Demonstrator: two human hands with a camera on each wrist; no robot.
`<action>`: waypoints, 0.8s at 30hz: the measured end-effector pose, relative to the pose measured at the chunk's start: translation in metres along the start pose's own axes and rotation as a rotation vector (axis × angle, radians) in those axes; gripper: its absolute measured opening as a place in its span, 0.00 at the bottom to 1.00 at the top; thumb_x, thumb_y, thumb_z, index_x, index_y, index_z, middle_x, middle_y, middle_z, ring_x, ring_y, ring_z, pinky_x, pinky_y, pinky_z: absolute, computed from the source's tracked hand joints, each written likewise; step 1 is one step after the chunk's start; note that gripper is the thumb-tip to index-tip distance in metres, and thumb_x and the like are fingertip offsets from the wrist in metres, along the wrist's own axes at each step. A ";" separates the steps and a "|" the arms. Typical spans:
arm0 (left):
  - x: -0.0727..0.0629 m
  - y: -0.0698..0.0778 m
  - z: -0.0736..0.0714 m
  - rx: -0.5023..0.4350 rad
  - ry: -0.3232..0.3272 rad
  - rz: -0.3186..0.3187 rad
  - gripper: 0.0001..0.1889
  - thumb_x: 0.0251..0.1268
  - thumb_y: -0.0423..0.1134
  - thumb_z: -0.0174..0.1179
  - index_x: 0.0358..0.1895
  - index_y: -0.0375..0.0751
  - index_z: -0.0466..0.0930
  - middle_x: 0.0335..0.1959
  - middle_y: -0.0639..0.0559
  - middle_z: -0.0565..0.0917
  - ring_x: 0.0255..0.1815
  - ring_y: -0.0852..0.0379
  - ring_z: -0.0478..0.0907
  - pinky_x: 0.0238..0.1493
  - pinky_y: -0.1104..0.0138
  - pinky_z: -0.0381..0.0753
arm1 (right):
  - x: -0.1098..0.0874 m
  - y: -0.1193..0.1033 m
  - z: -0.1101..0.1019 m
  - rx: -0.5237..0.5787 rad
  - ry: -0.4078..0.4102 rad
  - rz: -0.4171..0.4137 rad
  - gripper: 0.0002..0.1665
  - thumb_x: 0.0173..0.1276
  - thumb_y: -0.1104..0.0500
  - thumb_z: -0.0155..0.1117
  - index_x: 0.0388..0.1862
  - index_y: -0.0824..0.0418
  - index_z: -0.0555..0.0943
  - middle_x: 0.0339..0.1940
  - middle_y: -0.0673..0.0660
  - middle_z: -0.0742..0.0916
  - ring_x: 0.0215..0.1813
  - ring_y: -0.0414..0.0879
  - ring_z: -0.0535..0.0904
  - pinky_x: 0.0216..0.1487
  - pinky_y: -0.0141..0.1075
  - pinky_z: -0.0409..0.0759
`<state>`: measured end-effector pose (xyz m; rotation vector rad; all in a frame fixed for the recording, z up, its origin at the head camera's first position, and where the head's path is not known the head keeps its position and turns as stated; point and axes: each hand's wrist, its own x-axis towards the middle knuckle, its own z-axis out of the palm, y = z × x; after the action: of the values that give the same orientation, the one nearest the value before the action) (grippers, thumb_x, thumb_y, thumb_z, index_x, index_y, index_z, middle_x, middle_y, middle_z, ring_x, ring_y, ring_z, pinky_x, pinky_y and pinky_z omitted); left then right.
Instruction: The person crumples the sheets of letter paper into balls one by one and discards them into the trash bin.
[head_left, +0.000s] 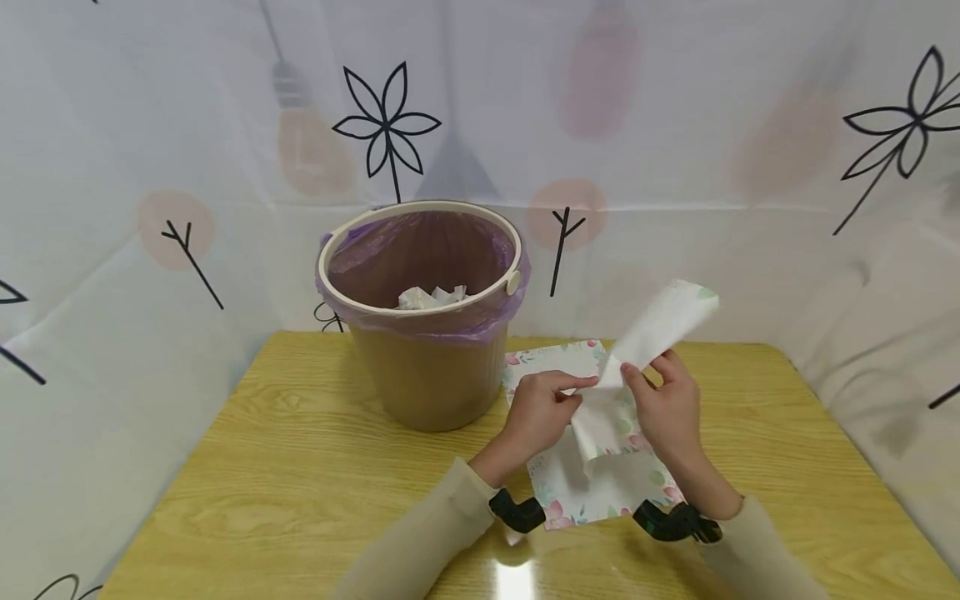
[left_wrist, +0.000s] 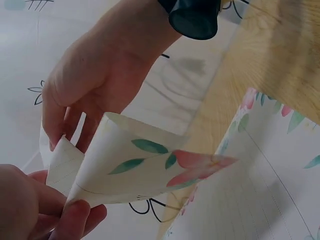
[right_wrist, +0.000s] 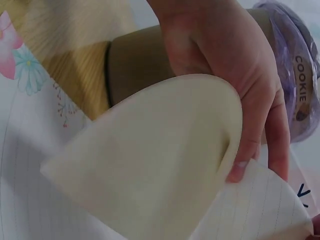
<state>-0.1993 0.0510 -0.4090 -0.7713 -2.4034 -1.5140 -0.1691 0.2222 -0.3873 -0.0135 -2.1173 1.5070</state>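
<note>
A lined sheet of paper (head_left: 663, 321) with a floral border is held up over the table, bent and folded, one end rising to the upper right. My left hand (head_left: 542, 410) pinches it from the left between thumb and fingers. From the right, my right hand (head_left: 667, 412) grips the same sheet, thumb in front. In the left wrist view a pink flower and green leaves show on the curled flap (left_wrist: 140, 160). The right wrist view shows the flap's plain back (right_wrist: 150, 150). Beneath the hands, more floral paper (head_left: 558, 479) lies flat on the table.
A brown bin (head_left: 435, 383) with a purple liner bag (head_left: 480, 325) stands at the back, left of the hands. Crumpled paper (head_left: 431, 298) lies inside it. A printed cloth (head_left: 660, 167) hangs behind the wooden table (head_left: 300, 467).
</note>
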 end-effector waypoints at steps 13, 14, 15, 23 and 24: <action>0.001 0.000 0.000 -0.263 0.036 -0.207 0.12 0.63 0.27 0.65 0.43 0.46 0.91 0.43 0.56 0.88 0.22 0.69 0.82 0.26 0.71 0.82 | 0.004 0.018 0.012 -0.106 0.085 -0.285 0.07 0.60 0.78 0.67 0.25 0.73 0.87 0.33 0.66 0.88 0.33 0.32 0.76 0.31 0.20 0.70; 0.001 0.000 0.000 -0.281 0.042 -0.218 0.12 0.62 0.27 0.65 0.43 0.46 0.91 0.42 0.56 0.88 0.23 0.68 0.83 0.26 0.70 0.83 | 0.004 0.020 0.012 -0.134 0.085 -0.330 0.08 0.59 0.78 0.67 0.24 0.72 0.88 0.30 0.65 0.88 0.31 0.33 0.75 0.29 0.21 0.69; 0.001 0.001 -0.001 -0.289 0.046 -0.220 0.12 0.62 0.27 0.66 0.43 0.46 0.91 0.40 0.55 0.88 0.24 0.67 0.83 0.27 0.70 0.83 | 0.005 0.022 0.012 -0.167 0.091 -0.376 0.09 0.57 0.79 0.68 0.23 0.70 0.88 0.28 0.63 0.88 0.28 0.34 0.74 0.28 0.21 0.68; 0.006 0.004 -0.011 -0.210 0.071 -0.202 0.17 0.58 0.32 0.71 0.52 0.48 0.86 0.43 0.58 0.87 0.19 0.65 0.78 0.25 0.71 0.79 | 0.004 0.031 0.007 -0.189 0.026 -0.486 0.16 0.48 0.84 0.66 0.27 0.67 0.89 0.28 0.62 0.89 0.29 0.26 0.74 0.32 0.18 0.70; 0.006 0.004 -0.012 -0.208 0.065 -0.200 0.19 0.58 0.32 0.72 0.54 0.48 0.86 0.46 0.59 0.87 0.17 0.64 0.77 0.24 0.70 0.78 | 0.004 0.031 0.006 -0.180 0.004 -0.485 0.16 0.48 0.84 0.66 0.28 0.68 0.90 0.29 0.62 0.89 0.32 0.23 0.75 0.34 0.17 0.71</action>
<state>-0.2034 0.0439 -0.3977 -0.5203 -2.3615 -1.8579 -0.1842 0.2299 -0.4145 0.4017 -2.0531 1.0294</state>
